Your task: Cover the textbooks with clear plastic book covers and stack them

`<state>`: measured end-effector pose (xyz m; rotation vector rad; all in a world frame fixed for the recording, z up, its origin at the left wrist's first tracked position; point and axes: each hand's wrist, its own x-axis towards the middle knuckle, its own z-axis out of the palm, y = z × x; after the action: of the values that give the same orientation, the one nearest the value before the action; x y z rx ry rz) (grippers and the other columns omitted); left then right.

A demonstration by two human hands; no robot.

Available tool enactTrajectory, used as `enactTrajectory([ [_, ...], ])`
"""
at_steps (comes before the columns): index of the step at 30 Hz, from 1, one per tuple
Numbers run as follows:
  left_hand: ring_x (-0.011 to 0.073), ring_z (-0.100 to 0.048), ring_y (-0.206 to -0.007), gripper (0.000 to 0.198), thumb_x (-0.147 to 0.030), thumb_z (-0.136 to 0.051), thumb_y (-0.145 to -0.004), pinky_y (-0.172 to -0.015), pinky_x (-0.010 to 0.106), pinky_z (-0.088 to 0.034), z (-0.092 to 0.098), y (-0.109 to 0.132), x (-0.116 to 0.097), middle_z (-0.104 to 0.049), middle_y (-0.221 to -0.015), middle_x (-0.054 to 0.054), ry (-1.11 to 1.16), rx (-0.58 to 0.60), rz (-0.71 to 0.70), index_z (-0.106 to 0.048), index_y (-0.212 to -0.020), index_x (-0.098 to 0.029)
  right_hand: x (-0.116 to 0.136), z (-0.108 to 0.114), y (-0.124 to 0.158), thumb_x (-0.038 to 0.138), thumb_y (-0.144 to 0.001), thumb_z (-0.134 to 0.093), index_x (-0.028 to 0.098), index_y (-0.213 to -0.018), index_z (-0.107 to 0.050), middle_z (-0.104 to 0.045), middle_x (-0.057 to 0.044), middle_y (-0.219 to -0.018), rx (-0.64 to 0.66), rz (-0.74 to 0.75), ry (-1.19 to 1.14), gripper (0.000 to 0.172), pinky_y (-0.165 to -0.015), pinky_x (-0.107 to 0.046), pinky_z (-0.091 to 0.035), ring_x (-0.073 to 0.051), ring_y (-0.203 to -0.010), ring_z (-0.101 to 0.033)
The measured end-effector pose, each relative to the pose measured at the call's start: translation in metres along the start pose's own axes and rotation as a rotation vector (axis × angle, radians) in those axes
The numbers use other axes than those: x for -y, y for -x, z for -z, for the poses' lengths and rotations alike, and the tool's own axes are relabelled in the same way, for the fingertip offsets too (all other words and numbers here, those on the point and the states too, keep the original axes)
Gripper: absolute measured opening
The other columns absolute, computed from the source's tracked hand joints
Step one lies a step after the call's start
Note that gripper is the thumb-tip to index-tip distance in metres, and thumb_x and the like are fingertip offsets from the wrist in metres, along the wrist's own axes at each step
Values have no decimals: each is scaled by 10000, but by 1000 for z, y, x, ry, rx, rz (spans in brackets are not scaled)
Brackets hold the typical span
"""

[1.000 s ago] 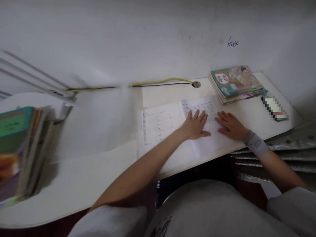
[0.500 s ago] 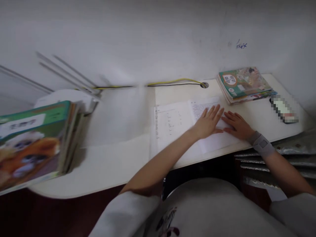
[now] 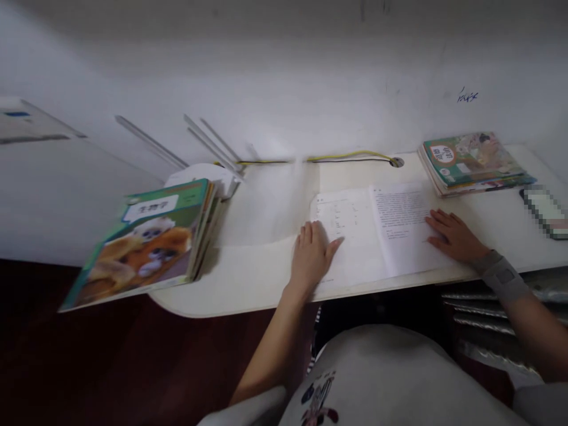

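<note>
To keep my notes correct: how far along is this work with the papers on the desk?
Done: the papers lie open and flat on the desk. In hand: the left hand rests on the left sheet's edge, the right hand on the right sheet's edge. Still left: the biology book and the stacked books lie closed.

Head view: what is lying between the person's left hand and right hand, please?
In the head view, printed paper sheets lie between the left hand and the right hand, on the white desk. Both hands touch the sheets.

A scuffed white wall point(image 3: 284, 77) meets a dark floor point(image 3: 110, 355).
</note>
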<state>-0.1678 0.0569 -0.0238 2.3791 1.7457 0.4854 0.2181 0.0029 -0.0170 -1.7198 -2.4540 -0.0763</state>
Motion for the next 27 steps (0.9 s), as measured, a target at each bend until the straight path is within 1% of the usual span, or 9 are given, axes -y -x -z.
enactTrajectory([
  [2, 387, -228, -1362, 820, -625, -268, -887, -1054, 552, -282, 0, 1, 5, -293, -1430, 319, 15, -19, 11, -259, -1400, 14, 18, 6, -4, 360, -928, -370, 123, -1326, -461, -425, -163, -1415, -15, 13, 35, 472, -1054, -504, -283, -280, -1326, -353],
  [4, 373, -245, -1361, 792, -606, -276, -894, -1060, 546, -279, -1, 2, 9, -313, -1430, 299, 52, -43, -1, -263, -1405, -2, 39, 13, -10, 321, -936, -348, 124, -1326, -463, -410, -152, -1429, -20, 65, 64, 452, -1067, -501, -259, -273, -1332, -342],
  [6, 362, -278, -1352, 767, -585, -281, -899, -1061, 537, -288, -1, 2, 14, -338, -1425, 283, 105, -62, -14, -262, -1409, -12, 59, 17, -16, 362, -939, -355, 127, -1347, -439, -391, -146, -1442, -8, 120, 67, 478, -1078, -498, -241, -272, -1338, -331],
  [9, 362, -342, -1320, 753, -556, -298, -900, -1051, 525, -315, 0, 2, 19, -372, -1404, 283, 178, -78, -18, -268, -1404, 3, 73, 15, -22, 438, -926, -382, 103, -1360, -416, -405, -176, -1426, 17, 105, 62, 550, -1072, -512, -249, -282, -1329, -346],
  [12, 373, -374, -1296, 750, -537, -333, -893, -1036, 532, -334, 3, 2, 21, -393, -1383, 295, 212, -92, -12, -287, -1389, 23, 74, 7, -21, 456, -922, -388, 71, -1362, -404, -389, -205, -1426, 37, 60, 63, 585, -1054, -513, -281, -290, -1329, -345],
  [15, 381, -384, -1287, 745, -525, -357, -885, -1026, 544, -340, 7, 3, 20, -400, -1376, 298, 224, -77, 12, -300, -1382, 26, 72, 4, -18, 467, -925, -372, 60, -1365, -397, -373, -200, -1437, 42, 55, 75, 599, -1063, -504, -273, -290, -1338, -327],
  [20, 394, -392, -1277, 761, -532, -362, -873, -1003, 567, -357, 11, 4, 19, -406, -1368, 306, 230, -45, 32, -301, -1380, 33, 75, 7, -16, 475, -920, -382, 59, -1365, -399, -379, -212, -1430, 34, 37, 82, 609, -1072, -514, -250, -293, -1330, -341],
  [23, 405, -387, -1277, 771, -545, -355, -868, -1001, 580, -350, 11, 5, 20, -413, -1364, 304, 222, -38, 35, -302, -1382, 28, 75, 9, -17, 481, -923, -370, 63, -1362, -400, -387, -201, -1428, 41, 32, 87, 607, -1067, -533, -247, -290, -1320, -358],
  [27, 393, -360, -1301, 777, -552, -325, -875, -1032, 562, -328, 11, 5, 21, -373, -1401, 288, 218, -18, 39, -285, -1394, 25, 74, 11, -15, 487, -928, -347, 45, -1366, -389, -379, -206, -1431, 56, 13, 103, 624, -1069, -539, -239, -294, -1323, -352],
])
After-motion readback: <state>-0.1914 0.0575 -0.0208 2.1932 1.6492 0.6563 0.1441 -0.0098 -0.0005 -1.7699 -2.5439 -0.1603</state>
